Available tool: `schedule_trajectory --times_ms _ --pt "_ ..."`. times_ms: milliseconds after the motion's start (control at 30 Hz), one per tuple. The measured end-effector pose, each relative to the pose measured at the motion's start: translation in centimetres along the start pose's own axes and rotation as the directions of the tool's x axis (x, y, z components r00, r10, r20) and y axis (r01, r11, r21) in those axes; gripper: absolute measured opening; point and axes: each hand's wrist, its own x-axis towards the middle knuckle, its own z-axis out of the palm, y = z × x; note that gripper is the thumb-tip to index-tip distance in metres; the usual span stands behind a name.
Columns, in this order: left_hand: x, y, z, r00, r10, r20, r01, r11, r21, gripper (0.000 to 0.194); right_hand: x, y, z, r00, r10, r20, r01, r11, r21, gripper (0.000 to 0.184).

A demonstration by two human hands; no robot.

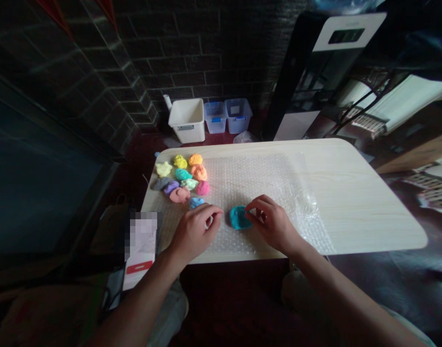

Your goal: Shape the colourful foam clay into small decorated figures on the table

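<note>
Teal and flattened, a roundish piece of clay-like stuff (238, 219) lies on bubble wrap (228, 180) near the middle of the table's near side. From my end I see the right hand (267, 218) at its right edge, fingers curled and thumb drawn in; the fingertips cover that edge, so I cannot tell whether they have hold of it. The left hand (199, 226) sits just left of the piece and apart from it, thumb and forefinger tips close together; I cannot tell if anything small is between them.

Just beyond the left hand, partly hidden by it, I have a blue lump (196, 202). Farther left, a cluster of lumps (180, 194) in pink, purple, grey, green, yellow and orange crowds the far left corner. To the right, the wrap is rumpled, with bare tabletop (365, 197) past it.

Left of the near edge I make out a white and red printed item (139, 270), partly pixelated. Beyond the far edge stand a white bin (187, 120) and two clear tubs (238, 117), with a tall black and white appliance (307, 82) farther right.
</note>
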Motion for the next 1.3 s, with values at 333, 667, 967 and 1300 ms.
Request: schedule_trajectory --times_ms 333,667,967,1300 --pt "0.12 -0.10 0.07 1.000 -0.005 0.003 0.005 1.000 0.008 0.015 0.17 0.37 0.88 1.000 0.007 -0.004 -0.007 0.999 0.033 0.016" --pt "0.14 -0.06 0.01 1.000 -0.004 0.003 0.004 1.000 0.006 0.016 0.20 0.62 0.33 0.999 0.042 0.033 -0.044 0.997 0.069 0.021" --pt "0.19 0.01 -0.02 1.000 -0.002 -0.007 0.002 1.000 0.003 0.016 0.23 0.42 -0.05 0.996 0.092 0.017 -0.093 0.989 0.116 0.013" --pt "0.13 0.01 0.07 1.000 -0.008 -0.002 0.008 1.000 -0.008 0.016 -0.01 0.81 0.61 1.000 0.013 0.022 -0.014 0.999 0.032 0.017"
